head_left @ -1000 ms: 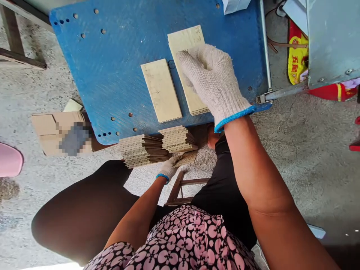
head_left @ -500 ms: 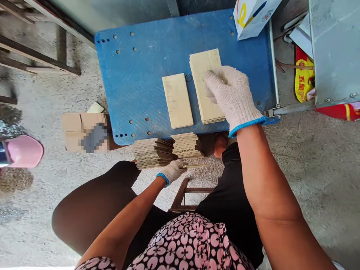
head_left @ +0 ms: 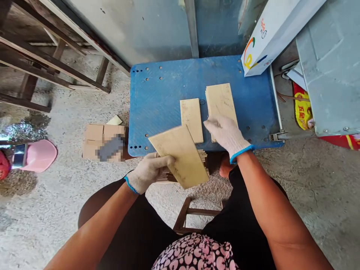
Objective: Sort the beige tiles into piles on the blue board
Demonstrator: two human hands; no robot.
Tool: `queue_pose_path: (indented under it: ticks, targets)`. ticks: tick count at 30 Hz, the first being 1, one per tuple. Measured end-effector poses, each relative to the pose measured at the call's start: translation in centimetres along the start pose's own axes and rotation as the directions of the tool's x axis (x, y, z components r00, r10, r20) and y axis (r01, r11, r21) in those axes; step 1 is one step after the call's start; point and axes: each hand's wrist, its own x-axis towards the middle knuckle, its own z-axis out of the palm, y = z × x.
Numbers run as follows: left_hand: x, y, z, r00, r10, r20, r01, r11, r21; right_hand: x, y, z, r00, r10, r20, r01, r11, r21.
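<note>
The white-gloved left hand [head_left: 149, 169] has raised a pale rectangular board [head_left: 182, 157] to the near side of the blue bench [head_left: 157, 101], grip closed on its left edge — so off the lower stacks [head_left: 203, 155]. The right hand [head_left: 225, 134] half curls over another board stack [head_left: 221, 99]; its hold I cannot tell. The white paper bag [head_left: 274, 33] hides its contents.

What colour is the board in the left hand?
The board is pale yellow-tan with faint dark smudges, seen best in the head view.
</note>
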Motion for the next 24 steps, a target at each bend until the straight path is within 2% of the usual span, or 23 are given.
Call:
queue_pose_path:
  ticks: [1,3,6,9,12,17,24]
  targets:
    - [0.5,0.8,0.0,0.999,0.037,-0.031,-0.039,0.998,-0.055,0.0,0.0,0.9,1.0,0.023,0.001,-0.023,1.0,-0.02]
    - [1.8,1.9,0.0,0.994,0.108,-0.009,-0.108,0.978,-0.178,-0.1,-0.2,2.8,0.997,0.074,0.007,-0.073,0.996,-0.053]
    - [3.7,2.7,-0.5,0.989,0.147,-0.013,-0.144,0.948,-0.283,-0.4,-0.6,5.9,0.994,0.11,0.018,-0.106,0.983,-0.147]
    - [4.7,2.9,-0.9,0.993,0.116,-0.03,-0.12,0.94,-0.319,-0.6,-1.0,8.9,1.0,0.029,-0.007,-0.03,0.954,-0.298]
    - [4.5,3.1,-0.9,0.996,0.089,-0.006,-0.086,0.93,-0.357,-0.6,-1.1,11.2,0.999,-0.049,-0.002,0.044,0.916,-0.399]
    - [3.7,3.0,-0.7,0.99,0.114,0.081,-0.064,0.883,-0.465,-0.4,-1.3,13.4,0.998,-0.031,0.049,0.05,0.892,-0.449]
    - [4.4,2.2,-1.2,0.994,0.085,0.068,-0.05,0.913,-0.404,-0.9,-2.6,14.5,0.996,0.071,0.058,-0.038,0.897,-0.439]
